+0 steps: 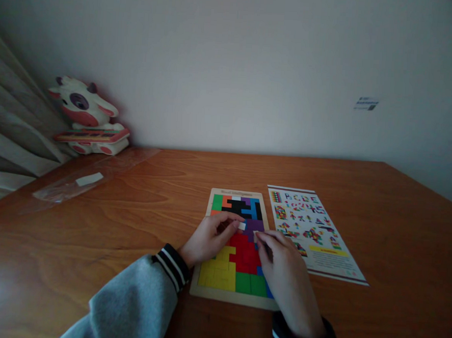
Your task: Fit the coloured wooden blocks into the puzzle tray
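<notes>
A wooden block puzzle board [233, 299] lies on the table, filled with coloured pieces in yellow, red, green, purple, black and blue. Over its middle, my left hand [214, 235] pinches a small white puzzle piece [242, 225] between thumb and fingertips. Just to the right, my right hand [281, 261] pinches another small white puzzle piece [255, 236] above the purple pieces [253, 227]. Both hands are apart from each other. They hide parts of the board's left and right sides.
A printed pattern sheet [328, 257] lies right of the board on the wooden table [130, 224]. At the back left stand a cow-shaped toy keyboard [93, 117] and a clear plastic bag [59, 192]. A curtain [14, 125] hangs at the left; a wall closes the back.
</notes>
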### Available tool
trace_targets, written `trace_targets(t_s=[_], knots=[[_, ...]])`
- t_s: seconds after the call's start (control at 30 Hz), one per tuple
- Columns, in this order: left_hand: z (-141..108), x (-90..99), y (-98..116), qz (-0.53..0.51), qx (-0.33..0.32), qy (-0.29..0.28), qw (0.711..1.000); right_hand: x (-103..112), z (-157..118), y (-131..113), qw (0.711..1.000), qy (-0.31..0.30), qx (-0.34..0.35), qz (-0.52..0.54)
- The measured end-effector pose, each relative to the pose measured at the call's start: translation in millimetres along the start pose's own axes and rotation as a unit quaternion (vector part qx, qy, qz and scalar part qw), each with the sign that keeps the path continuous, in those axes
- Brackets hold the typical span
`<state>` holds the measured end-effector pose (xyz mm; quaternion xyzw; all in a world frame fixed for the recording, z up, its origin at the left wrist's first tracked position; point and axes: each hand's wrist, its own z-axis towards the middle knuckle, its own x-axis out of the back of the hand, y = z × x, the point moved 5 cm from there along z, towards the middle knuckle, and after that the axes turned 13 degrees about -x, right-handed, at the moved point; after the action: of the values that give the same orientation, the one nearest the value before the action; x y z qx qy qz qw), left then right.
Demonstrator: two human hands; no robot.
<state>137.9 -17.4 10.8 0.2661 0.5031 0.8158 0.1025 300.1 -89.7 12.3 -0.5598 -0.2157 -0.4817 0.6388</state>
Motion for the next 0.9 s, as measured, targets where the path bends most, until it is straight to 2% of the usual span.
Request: trace_targets(t_s=[0.33,0.5,0.77,0.9], knots=[[-1,-0.1,2,0.008,-0.002,-0.008,1.0,5,-4,0,1.0,0.01,0.021,-0.001],[-1,0.2,4,0.013,0.001,-0.012,1.0,7,-2,5,0.999,0.047,-0.008,0.003],[0,-0.2,5,0.013,0.0,-0.013,1.0,4,3,10,0.998,0.031,-0.059,0.01],[-1,0.0,5,0.014,0.004,-0.018,1.0,4,8,12,0.997,0.029,-0.062,0.021]])
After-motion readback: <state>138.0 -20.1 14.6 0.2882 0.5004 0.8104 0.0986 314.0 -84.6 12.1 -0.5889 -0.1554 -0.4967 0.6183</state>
